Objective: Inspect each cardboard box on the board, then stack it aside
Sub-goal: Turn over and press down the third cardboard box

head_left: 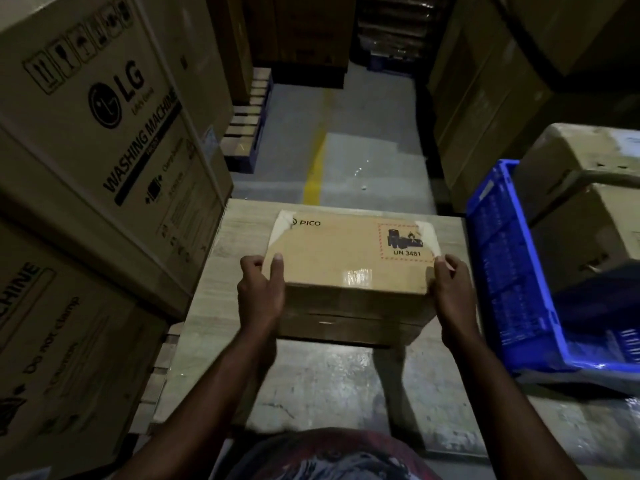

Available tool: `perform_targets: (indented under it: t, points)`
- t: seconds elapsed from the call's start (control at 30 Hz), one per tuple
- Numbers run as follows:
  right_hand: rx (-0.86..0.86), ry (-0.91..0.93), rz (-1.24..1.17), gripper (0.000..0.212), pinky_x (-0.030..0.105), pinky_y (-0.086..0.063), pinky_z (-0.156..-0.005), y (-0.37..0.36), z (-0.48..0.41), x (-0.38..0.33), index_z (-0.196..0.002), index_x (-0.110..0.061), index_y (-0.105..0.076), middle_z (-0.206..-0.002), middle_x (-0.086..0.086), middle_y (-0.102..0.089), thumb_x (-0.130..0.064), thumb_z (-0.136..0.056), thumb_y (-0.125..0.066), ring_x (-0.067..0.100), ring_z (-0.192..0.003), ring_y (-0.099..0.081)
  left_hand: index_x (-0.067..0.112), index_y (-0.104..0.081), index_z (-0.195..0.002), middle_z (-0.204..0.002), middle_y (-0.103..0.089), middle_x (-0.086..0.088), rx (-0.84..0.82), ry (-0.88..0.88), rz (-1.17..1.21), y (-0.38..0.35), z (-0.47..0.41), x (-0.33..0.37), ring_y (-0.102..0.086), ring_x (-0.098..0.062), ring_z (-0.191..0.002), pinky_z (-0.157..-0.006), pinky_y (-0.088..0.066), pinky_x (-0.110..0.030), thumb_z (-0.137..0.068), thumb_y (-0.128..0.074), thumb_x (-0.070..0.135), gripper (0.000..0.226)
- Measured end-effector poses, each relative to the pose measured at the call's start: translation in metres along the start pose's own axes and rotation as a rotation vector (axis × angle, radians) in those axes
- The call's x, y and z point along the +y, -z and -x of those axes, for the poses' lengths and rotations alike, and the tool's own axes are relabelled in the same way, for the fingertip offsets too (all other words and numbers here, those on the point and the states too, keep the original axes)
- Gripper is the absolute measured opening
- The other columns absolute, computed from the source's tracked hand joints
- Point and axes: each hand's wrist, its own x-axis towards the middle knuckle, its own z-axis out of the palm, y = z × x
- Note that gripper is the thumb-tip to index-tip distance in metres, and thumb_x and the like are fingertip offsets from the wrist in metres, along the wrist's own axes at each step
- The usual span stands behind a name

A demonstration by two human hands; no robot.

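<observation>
Now your left hand and right hand grip the PICO cardboard box by its near corners, fingers curled onto its top, at the tabletop's near edge, beside a blue crate.

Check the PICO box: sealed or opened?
Shut: PICO box top lies flat, glossy tape over its near edge; left hand and right hand grip its sides.

The left hand and right hand grip the near corners of a cardboard box over the pale desk. A blue crate stands just right of the right hand, with washing-machine cartons left of the left hand.
</observation>
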Motion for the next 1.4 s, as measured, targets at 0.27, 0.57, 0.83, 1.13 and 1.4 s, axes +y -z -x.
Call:
perform_targets:
  t: [0.27,0.57,0.83,1.13,1.4]
  points:
    - [-0.043,0.18,0.287,0.049,0.053,-0.056,-0.088,0.006,0.009,0.04,-0.133,-0.029,-0.051,-0.122,0.001,-0.062,-0.061,-0.097,-0.041,0.023,-0.115,-0.059,0.014,-0.045,-0.13,-0.121,-0.064,-0.012,0.025,-0.157,-0.103,-0.008,0.028,-0.029,-0.064,-0.033,-0.102,-0.075,-0.051,-0.036,-0.101,-0.05,0.04,0.039]
    - [-0.034,0.581,0.677,0.057,0.046,-0.038,-0.112,-0.011,0.018,0.004,-0.144,-0.004,-0.042,-0.149,0.022,-0.041,-0.013,-0.092,-0.062,0.035,-0.137,-0.04,0.009,-0.045,-0.142,-0.132,-0.06,-0.018,0.063,-0.275,-0.269,-0.013,0.025,-0.031,-0.059,-0.037,-0.117,-0.088,-0.049,-0.039,-0.105,-0.041,0.034,0.045]
    - [-0.411,0.859,0.785,0.051,0.047,-0.025,-0.122,-0.068,0.024,-0.016,-0.147,0.0,-0.045,-0.154,0.021,-0.041,-0.015,-0.099,-0.052,0.037,-0.144,-0.038,0.021,-0.042,-0.15,-0.163,-0.027,-0.005,-0.163,-0.699,-0.805,-0.019,0.009,-0.001,-0.016,-0.022,-0.152,-0.122,-0.017,-0.045,-0.096,-0.03,0.043,0.059]
    - [-0.463,0.851,0.903,0.065,0.039,-0.001,-0.124,-0.087,0.029,-0.009,-0.157,0.001,-0.021,-0.165,0.019,-0.016,-0.024,-0.097,-0.017,0.031,-0.155,-0.012,0.015,0.0,-0.159,-0.167,0.005,-0.008,-0.299,-0.709,-1.003,-0.019,0.007,-0.003,0.008,-0.022,-0.154,-0.124,-0.001,-0.046,-0.091,0.007,0.051,0.078]
    - [-0.481,0.804,0.838,0.055,0.046,-0.018,-0.125,-0.081,0.031,-0.014,-0.153,-0.003,-0.035,-0.162,0.015,-0.028,-0.022,-0.102,-0.039,0.028,-0.152,-0.021,0.01,-0.01,-0.158,-0.167,0.006,-0.007,-0.384,-0.772,-0.902,-0.016,-0.001,0.002,0.009,-0.02,-0.154,-0.125,0.002,-0.042,-0.103,-0.023,0.044,0.065]
